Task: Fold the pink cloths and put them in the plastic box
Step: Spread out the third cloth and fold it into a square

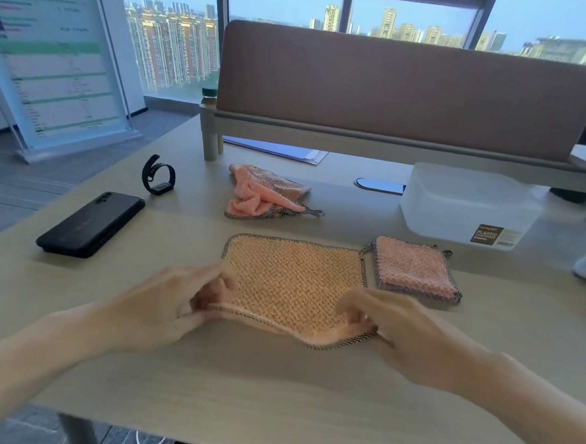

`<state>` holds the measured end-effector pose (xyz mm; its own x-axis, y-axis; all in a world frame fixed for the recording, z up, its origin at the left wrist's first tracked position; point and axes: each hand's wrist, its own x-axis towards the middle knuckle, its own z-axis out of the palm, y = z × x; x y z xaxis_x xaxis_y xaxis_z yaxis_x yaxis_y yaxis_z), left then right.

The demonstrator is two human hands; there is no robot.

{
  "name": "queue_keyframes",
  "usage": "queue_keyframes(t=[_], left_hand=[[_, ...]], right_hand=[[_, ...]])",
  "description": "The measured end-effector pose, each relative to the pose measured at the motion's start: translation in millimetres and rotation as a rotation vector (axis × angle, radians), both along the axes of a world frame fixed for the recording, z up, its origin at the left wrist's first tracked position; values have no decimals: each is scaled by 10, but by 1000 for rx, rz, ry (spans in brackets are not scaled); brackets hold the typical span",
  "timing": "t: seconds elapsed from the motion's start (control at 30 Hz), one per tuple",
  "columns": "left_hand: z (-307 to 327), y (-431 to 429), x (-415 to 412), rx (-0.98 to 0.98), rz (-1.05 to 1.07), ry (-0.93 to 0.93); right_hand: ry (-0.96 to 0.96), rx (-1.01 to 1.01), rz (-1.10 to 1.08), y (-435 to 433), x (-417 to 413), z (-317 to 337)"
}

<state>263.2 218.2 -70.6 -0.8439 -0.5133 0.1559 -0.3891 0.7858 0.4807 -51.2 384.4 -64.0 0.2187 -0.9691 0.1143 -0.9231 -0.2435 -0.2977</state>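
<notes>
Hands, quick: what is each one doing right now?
Left hand: closed, pinching the near edge of the flat pink cloth.
Right hand: closed, pinching the same edge.

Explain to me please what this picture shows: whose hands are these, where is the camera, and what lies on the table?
There is no machine here. A person wears one camera on the head, looking down at their own bare hands. The left hand and the right hand each pinch a near corner of a flat pink cloth and lift its near edge off the wooden table. To its right lies an already folded pink cloth; behind lies a crumpled pink cloth. The plastic box at the back right appears empty. A black phone and a smartwatch lie on the left.
</notes>
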Motion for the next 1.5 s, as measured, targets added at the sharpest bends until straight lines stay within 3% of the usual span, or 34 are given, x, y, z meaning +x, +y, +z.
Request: queue_keyframes(t=[0.1, 0.23, 0.43, 0.6, 0.83, 0.97, 1.1, 1.17, 1.3, 1.5], left_hand=[[169, -138, -162, 227, 107, 246], [251, -535, -496, 230, 281, 386], [-89, -1078, -800, 96, 484, 206], [-206, -1113, -840, -47, 503, 97], [-177, -1090, -873, -92, 470, 73], [-214, -1104, -901, -126, 443, 0], [-208, -886, -1059, -305, 365, -92], [-222, -749, -1192, -282, 300, -149], [-418, -696, -1250, -180, 243, -349], [-400, -689, -1208, -164, 265, -358]], right_hand=[[-166, -175, -189, -236, -46, 175], [-249, -165, -382, -704, -199, 358], [-34, -34, -543, -1130, -341, 245], [220, -27, -541, -1196, -304, 52], [253, -62, -565, -1132, -391, 13], [378, -120, -568, -1102, -320, 57], [175, -50, -382, -1225, 206, -36], [162, 29, -348, -1297, 348, -244], [139, 153, -479, -1221, 197, -480], [137, 194, -565, -1135, 194, -460]])
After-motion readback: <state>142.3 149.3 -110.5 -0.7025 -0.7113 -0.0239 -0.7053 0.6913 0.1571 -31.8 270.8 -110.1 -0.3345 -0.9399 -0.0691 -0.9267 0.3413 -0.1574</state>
